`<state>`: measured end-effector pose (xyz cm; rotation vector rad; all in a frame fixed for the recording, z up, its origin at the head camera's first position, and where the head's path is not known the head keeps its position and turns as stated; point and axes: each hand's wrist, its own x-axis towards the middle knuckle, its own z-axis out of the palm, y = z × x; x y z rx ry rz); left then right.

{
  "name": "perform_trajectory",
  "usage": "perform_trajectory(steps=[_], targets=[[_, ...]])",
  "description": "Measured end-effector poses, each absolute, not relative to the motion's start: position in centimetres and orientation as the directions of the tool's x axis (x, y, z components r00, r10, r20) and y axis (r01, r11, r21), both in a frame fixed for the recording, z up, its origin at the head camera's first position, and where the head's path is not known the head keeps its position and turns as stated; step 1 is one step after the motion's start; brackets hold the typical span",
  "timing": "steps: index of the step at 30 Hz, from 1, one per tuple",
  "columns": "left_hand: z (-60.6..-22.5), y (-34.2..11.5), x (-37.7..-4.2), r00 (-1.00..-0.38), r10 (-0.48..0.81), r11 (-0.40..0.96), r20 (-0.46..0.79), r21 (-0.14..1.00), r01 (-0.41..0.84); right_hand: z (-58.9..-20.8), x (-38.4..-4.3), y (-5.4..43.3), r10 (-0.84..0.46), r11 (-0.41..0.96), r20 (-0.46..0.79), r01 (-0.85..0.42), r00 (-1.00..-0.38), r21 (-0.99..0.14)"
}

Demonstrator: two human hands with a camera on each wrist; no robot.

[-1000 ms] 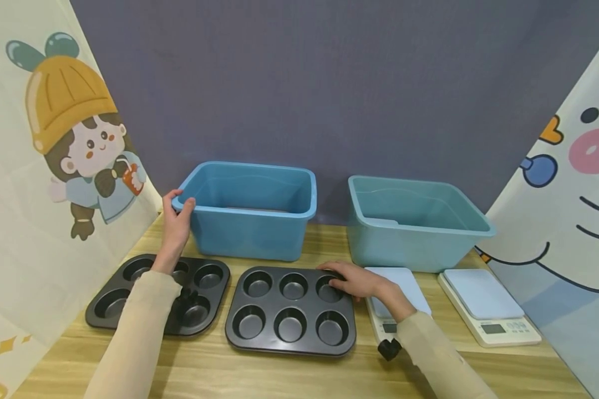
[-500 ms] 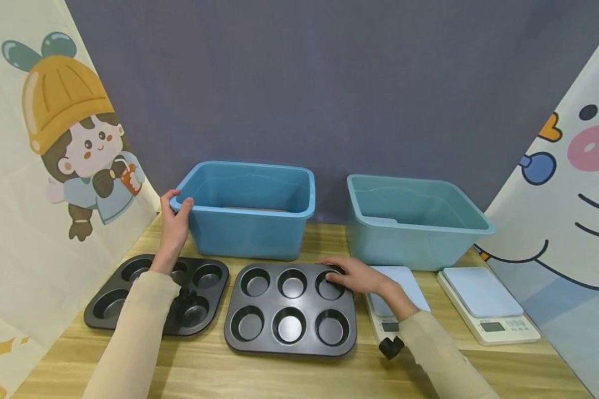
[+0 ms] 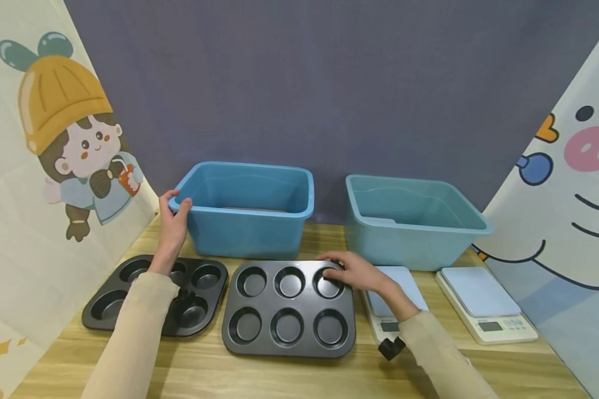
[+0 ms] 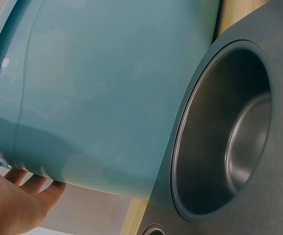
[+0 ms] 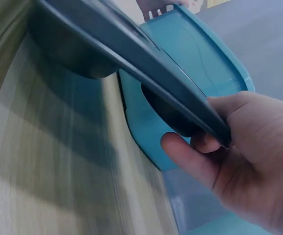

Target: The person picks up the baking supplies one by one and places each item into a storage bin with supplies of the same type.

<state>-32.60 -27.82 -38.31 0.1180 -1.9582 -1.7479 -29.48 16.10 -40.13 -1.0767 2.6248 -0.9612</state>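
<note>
A dark six-cup muffin pan lies in the middle of the table. My right hand grips its far right corner, thumb over the top and fingers underneath. In the right wrist view, a gap separates the pan's underside from the wooden table, so that side is raised. My left hand holds the left corner of the blue bin's rim, thumb outside. The blue bin stands behind the pan; something brownish on its floor is mostly hidden. In the left wrist view, several fingers curl at the bin's edge.
A second muffin pan lies at left, partly under my left forearm. A green bin at back right has a pale flat thing inside. Two kitchen scales, one beside my right hand and another farther right, sit before it.
The middle muffin pan's far edge has risen slightly, tilting toward me, and my right hand has gone up with it. My left hand keeps its hold on the blue bin's rim.
</note>
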Motion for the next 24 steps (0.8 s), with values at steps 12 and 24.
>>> perform_trajectory(steps=[12, 24], targets=[[-38.3, -27.9, -32.7, -0.866, -0.39, 0.172, 0.314, 0.948, 0.266, -38.9, -29.0, 16.1, -0.689, 0.454, 0.138, -0.572, -0.712, -0.683], [-38.5, -27.8, -32.8, -0.867, -0.392, 0.169, 0.307, 0.951, 0.26, -37.3, -29.1, 16.7, -0.648, 0.43, 0.179, -0.55, -0.74, -0.716]])
